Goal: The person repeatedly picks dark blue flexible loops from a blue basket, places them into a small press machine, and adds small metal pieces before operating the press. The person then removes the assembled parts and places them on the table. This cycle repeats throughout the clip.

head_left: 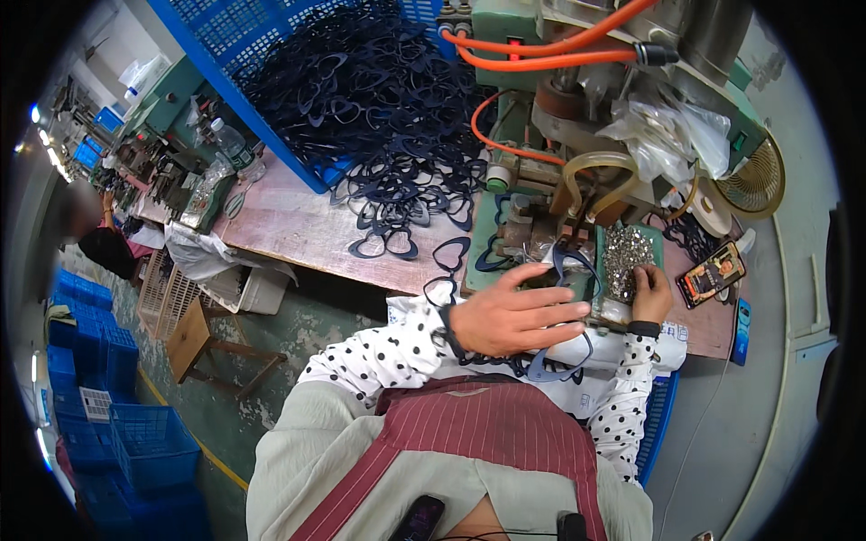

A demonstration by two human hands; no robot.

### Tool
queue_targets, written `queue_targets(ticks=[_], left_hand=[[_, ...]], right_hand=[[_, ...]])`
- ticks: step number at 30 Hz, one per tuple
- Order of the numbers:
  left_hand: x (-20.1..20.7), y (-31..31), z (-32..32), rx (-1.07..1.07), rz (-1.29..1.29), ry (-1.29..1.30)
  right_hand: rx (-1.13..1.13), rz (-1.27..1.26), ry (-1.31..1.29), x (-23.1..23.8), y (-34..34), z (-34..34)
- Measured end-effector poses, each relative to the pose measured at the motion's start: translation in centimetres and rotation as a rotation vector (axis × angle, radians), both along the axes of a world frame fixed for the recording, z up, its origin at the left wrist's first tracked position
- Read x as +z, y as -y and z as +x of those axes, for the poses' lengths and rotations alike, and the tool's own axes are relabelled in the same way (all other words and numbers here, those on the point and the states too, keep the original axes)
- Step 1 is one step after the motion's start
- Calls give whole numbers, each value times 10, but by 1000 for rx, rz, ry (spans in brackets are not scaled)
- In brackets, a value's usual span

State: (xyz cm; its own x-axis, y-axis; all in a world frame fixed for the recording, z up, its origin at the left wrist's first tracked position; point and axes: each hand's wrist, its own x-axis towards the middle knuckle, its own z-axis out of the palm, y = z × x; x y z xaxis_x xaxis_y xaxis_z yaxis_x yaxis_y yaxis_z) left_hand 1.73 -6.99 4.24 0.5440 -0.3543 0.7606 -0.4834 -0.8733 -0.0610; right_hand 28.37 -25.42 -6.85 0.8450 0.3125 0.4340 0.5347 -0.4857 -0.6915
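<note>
Reaching in at the press (561, 106): left hand (521, 316) in front of it, fingers extended beside a dark heart-shaped piece (558, 261) at its front, grip can't tell. Right hand (654, 293) curled at metal bits (627, 257), press's front right, can't tell if holding one. Step looks like bit-picking; next move probably calls for a fine pinch. Blue crate (216, 81) beyond, left of press.

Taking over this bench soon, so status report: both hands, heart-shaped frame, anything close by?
Left hand open, fingers outstretched by dark heart-shaped frame. Right hand at small shiny pieces, grip unclear. Phone just beyond, apparently not touching.
</note>
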Motion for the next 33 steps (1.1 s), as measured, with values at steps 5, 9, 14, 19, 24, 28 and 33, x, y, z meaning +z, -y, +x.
queue_targets(ticks=[5,9,14,19,24,28,33], left_hand=[[-24,-97,-16,529,-106,91],[-65,-181,-24,1191,-148,-301],[-95,-224,-43,1402,-423,-690],[-125,-181,-59,931,-439,-201],[-126,-158,-78,799,-257,-197],[-97,-168,-78,848,-352,-63],[-101,-203,-41,1564,-506,-703]], right_hand=[[-47,82,23,-8,2,-3],[-65,76,36,-9,-1,-3],[-91,131,1,-6,-3,-10],[-83,147,18,-3,-5,-13],[-7,187,53,-4,-1,-9],[83,266,38,1,-4,-8],[345,393,-221,78,-40,-64]])
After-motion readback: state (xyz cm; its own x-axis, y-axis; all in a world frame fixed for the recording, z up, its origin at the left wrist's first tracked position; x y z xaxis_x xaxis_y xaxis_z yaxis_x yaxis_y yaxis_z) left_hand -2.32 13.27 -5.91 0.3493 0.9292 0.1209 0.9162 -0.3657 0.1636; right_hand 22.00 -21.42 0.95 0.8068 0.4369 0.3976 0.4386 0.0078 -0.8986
